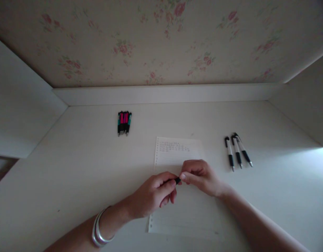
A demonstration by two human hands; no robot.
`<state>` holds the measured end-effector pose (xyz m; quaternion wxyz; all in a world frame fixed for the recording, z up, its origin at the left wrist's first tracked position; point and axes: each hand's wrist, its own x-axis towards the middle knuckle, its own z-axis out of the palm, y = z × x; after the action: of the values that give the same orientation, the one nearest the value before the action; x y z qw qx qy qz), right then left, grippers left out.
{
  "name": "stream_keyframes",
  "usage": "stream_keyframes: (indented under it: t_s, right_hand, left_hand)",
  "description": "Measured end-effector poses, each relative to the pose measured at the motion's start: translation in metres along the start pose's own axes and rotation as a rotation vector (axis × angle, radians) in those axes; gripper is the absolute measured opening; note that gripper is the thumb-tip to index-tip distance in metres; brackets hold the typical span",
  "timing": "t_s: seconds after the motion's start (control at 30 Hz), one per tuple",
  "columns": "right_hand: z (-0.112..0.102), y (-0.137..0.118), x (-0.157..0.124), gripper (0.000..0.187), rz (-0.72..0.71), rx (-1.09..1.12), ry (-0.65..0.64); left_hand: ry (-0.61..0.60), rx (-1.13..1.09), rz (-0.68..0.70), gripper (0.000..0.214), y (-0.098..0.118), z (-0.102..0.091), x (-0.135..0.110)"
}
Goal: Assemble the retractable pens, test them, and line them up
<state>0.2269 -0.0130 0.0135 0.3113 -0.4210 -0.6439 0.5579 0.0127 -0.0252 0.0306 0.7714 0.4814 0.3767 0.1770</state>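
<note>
My left hand (157, 190), with silver bangles (98, 229) at its wrist, is closed around a pen (178, 180). Only a short black section of the pen shows; the rest is hidden in the fingers. At the pen's other end, the thumb and forefinger of my right hand (198, 176) pinch together. Both hands are over a sheet of lined paper (182, 224) with punched holes down its left side. Several lines of handwriting run across its upper part.
Three white and black pens (237, 152) lie to the right of the paper. Farther back on the left is a row of several pens (124, 123) in pink, teal and black. A white ledge (161, 94) and floral wallpaper (161, 42) border the white desk (85, 168).
</note>
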Motion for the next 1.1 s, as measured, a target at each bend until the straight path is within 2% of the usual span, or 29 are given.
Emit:
stream_keyframes:
  t_s: [0.07, 0.2, 0.27, 0.33, 0.43, 0.5, 0.67, 0.73, 0.87, 1.03, 1.1]
  right_hand:
    - [0.0004, 0.0002, -0.0011, 0.041, 0.006, -0.011, 0.019]
    - [-0.0007, -0.0035, -0.0026, 0.038, 0.021, 0.234, 0.015]
    - [-0.001, -0.0053, -0.0016, 0.032, 0.012, 0.288, -0.009]
    - [-0.0005, -0.0054, -0.0002, 0.028, 0.015, 0.247, -0.018]
    - [0.001, -0.0034, 0.0003, 0.042, 0.038, 0.082, 0.015]
    - [0.0013, -0.0026, -0.001, 0.043, 0.034, 0.027, 0.011]
    - [-0.0014, -0.0045, -0.0025, 0.038, 0.009, 0.227, -0.012]
    - [-0.0019, -0.0041, -0.0012, 0.031, 0.008, 0.211, -0.015]
    - [0.0001, -0.0024, 0.0004, 0.044, 0.045, 0.063, 0.022]
    - [0.0019, -0.0021, -0.0005, 0.034, -0.02, 0.213, 0.013]
    - [0.0016, -0.0009, -0.0003, 0.028, -0.031, 0.171, 0.025]
  left_hand:
    - [-0.004, 0.01, 0.009, 0.029, -0.0003, -0.0005, 0.0003]
    - [-0.01, -0.025, 0.02, 0.029, -0.0026, -0.0014, 0.0011]
    - [-0.003, -0.035, 0.017, 0.03, -0.0033, -0.0016, 0.001]
    - [0.0, -0.025, 0.01, 0.03, -0.0033, -0.0016, 0.0006]
    - [-0.007, 0.008, 0.007, 0.031, -0.0024, -0.0018, 0.0001]
    - [-0.008, 0.019, 0.019, 0.031, -0.0024, -0.0019, 0.0004]
    - [-0.002, -0.037, 0.036, 0.031, -0.0061, -0.0019, 0.0028]
    - [0.001, -0.036, 0.025, 0.032, -0.0073, -0.0021, 0.0032]
    - [-0.004, 0.008, 0.023, 0.032, -0.0066, -0.0022, 0.0024]
    - [0.002, 0.003, 0.038, 0.03, -0.005, -0.0017, 0.0015]
    - [0.001, 0.005, 0.029, 0.031, -0.0052, -0.0015, 0.0017]
